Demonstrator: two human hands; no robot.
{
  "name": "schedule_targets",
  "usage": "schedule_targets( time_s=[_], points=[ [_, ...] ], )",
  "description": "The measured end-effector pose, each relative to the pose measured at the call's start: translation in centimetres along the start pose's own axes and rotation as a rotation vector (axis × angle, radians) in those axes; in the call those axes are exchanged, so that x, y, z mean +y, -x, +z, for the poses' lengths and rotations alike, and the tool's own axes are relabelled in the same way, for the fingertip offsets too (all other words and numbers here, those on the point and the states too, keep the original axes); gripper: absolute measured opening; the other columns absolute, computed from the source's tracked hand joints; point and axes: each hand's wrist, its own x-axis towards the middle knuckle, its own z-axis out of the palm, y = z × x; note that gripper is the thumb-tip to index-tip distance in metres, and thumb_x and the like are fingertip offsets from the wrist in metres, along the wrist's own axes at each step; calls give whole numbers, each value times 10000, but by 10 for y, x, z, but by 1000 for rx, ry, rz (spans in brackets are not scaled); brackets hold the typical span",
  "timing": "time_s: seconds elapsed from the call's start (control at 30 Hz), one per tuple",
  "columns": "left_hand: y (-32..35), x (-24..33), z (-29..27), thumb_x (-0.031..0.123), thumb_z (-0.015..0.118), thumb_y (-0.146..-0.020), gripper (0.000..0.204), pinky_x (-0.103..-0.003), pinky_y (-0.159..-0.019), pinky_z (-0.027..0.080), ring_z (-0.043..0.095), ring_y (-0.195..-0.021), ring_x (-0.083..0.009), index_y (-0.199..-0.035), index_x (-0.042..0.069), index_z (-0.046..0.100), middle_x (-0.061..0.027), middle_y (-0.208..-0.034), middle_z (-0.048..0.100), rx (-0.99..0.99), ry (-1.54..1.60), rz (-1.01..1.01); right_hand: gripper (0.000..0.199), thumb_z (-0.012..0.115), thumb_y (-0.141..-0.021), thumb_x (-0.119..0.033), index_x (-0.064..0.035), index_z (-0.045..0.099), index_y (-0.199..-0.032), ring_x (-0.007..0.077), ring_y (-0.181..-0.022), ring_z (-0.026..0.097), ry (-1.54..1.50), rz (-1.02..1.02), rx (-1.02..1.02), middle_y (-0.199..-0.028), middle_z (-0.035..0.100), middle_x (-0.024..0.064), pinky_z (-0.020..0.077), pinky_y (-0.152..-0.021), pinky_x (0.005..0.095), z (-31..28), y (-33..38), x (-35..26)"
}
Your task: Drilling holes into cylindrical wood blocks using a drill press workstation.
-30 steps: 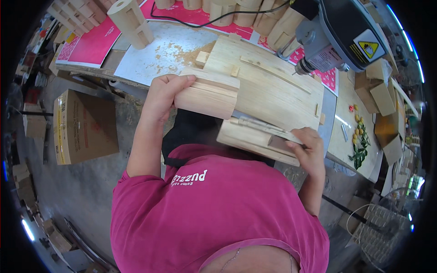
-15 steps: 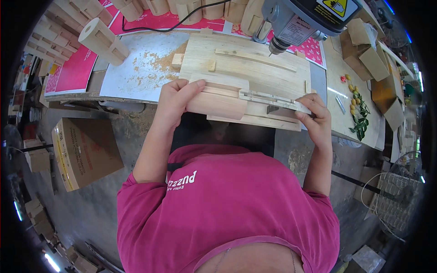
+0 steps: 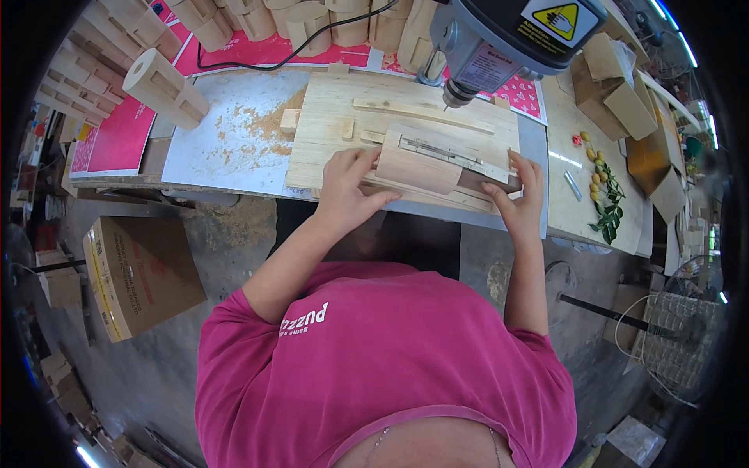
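Note:
A pale half-round wooden block (image 3: pixel 413 170) lies on the flat wooden jig board (image 3: pixel 321 117), in front of the drill. My left hand (image 3: pixel 347 189) holds the block's left end, with the fingertips at its end and the thumb low along the front edge. Over the block's top runs a narrow slotted strip (image 3: pixel 445 152), light grey to pale wood. My right hand (image 3: pixel 521 193) has the strip's right end between thumb and fingers. A dark gap shows below that end. The bench drill (image 3: pixel 460 90) points its chuck down just behind the block.
Wooden strips (image 3: pixel 421 115) are fixed on the board. Sawdust (image 3: pixel 269 117) lies to its left. Slotted wooden cylinders (image 3: pixel 165 87) stand at the back left, with a black cable (image 3: pixel 316 35) nearby. Yellow fruit with leaves (image 3: pixel 605 195) and cardboard boxes (image 3: pixel 605 90) sit at right.
The block has moved right and farther onto the board, between its strips. The slotted strip now lies over the block instead of sticking out to its right. My left hand has shifted right and lower.

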Motion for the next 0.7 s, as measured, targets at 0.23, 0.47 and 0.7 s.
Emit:
schedule_targets(
  time_s=[0.23,0.47,0.7],
  points=[
    [-5,-7,22,302,766,-542,659,-409,-825,315,467,-917,-245,-1131,91,561,-47,-886,532,48,-217,74,560,786,-644,-262,-37,490,-1062,320,-855,514,278,157,-62,-962,482,152,439,-723,381,6,-5,-4],
    [-41,-18,35,308,778,-527,635,-385,-818,304,483,-868,-202,-1093,89,591,-1,-805,544,29,-200,50,529,779,-667,-251,-14,473,-1027,332,-809,516,262,158,-13,-957,462,149,439,-683,395,18,-33,19],
    [-41,-39,12,337,774,-543,584,-389,-796,287,495,-827,-182,-1055,113,605,22,-773,545,-1,-250,47,519,788,-658,-183,-15,506,-1060,225,-715,520,155,112,0,-925,464,107,448,-584,310,39,-44,7]
  ],
)
